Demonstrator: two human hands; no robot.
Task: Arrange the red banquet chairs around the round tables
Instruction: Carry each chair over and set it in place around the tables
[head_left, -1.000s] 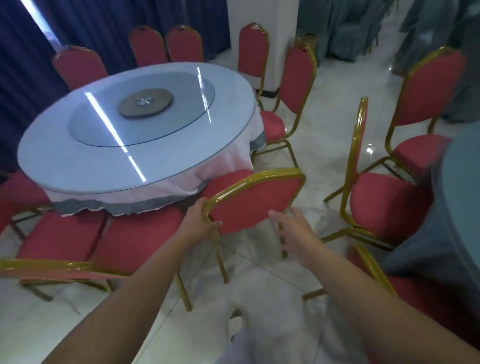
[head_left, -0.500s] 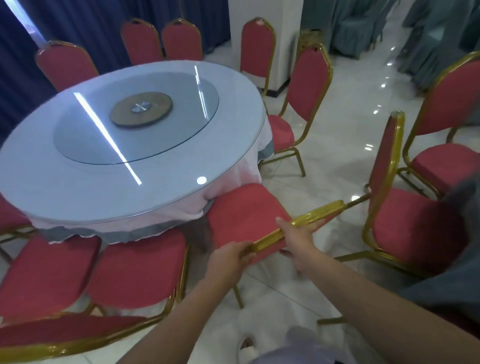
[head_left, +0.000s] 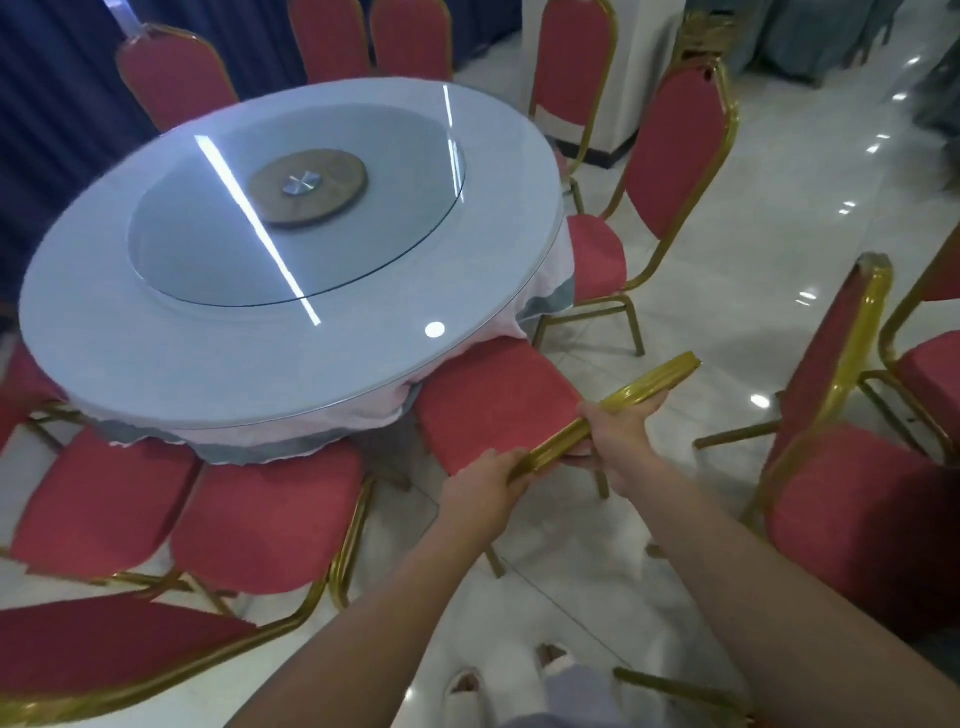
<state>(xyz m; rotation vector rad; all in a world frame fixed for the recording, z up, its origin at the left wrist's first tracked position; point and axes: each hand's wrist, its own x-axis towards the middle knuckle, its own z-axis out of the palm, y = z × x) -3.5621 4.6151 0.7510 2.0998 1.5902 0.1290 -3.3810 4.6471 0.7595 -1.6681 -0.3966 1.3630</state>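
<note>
The red chair (head_left: 493, 400) stands at the near right edge of the round table (head_left: 156, 353), and the front of its seat is just under the hanging tablecloth (head_left: 358, 421). From above, its gold back frame (head_left: 644, 387) looks like a slanted bar. The left hand (head_left: 488, 480) holds the lower end of this bar, with its grip closed around the metal. The right hand (head_left: 621, 431) holds the bar nearer the middle, and its grip is also wrapped around it, with the fingers curled under.

On the table lies a glass turntable (head_left: 208, 249) with a wooden disc (head_left: 309, 187) in its centre. Two neighbour chairs (head_left: 270, 514) stand at the near side of the table, close beside each other. Another side chair (head_left: 675, 150) stands at the right side of the table, with its seat touching the cloth. A loose chair (head_left: 857, 519) stands well apart from the table, to the right, on the shiny white floor (head_left: 727, 260)
</note>
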